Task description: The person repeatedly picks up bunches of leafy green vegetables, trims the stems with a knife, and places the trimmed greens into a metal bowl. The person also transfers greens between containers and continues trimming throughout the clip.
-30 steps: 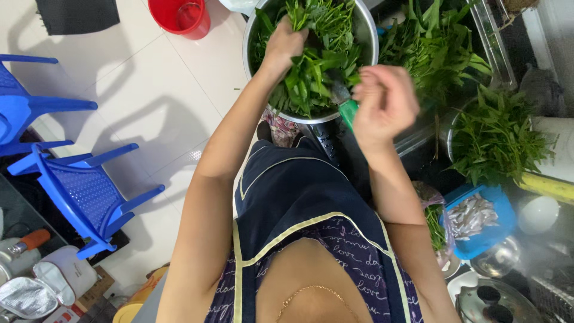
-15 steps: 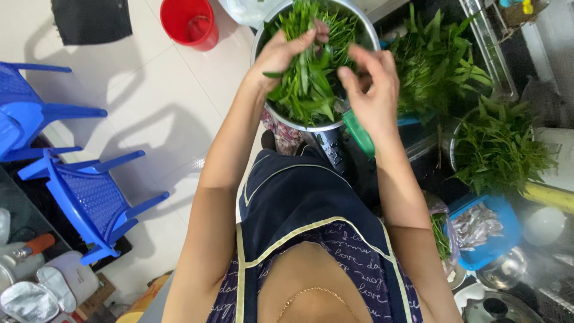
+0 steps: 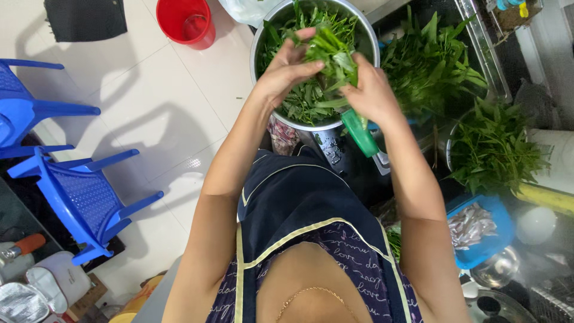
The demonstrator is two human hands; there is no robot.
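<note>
Head view: a bunch of leafy greens [image 3: 330, 52] is pinched between the left hand [image 3: 286, 70] and right hand [image 3: 372, 94], both closed round the stems, just above a steel basin [image 3: 369, 37] already full of greens; a green-handled tool [image 3: 360, 133] seems tucked under the right palm (grip on it can't be told). For the sorting to go well, the bunch is best kept low over the basin w/ stems gripped near the base, so loose leaves drop inside, not on the floor. Around: more greens piled at right [image 3: 433, 63] & in a 2nd bowl [image 3: 493, 149], a blue tub of small fish [image 3: 478, 230], a red bucket [image 3: 186, 21], blue chairs [image 3: 78, 191]; the crowded right side leaves little elbow room.
</note>
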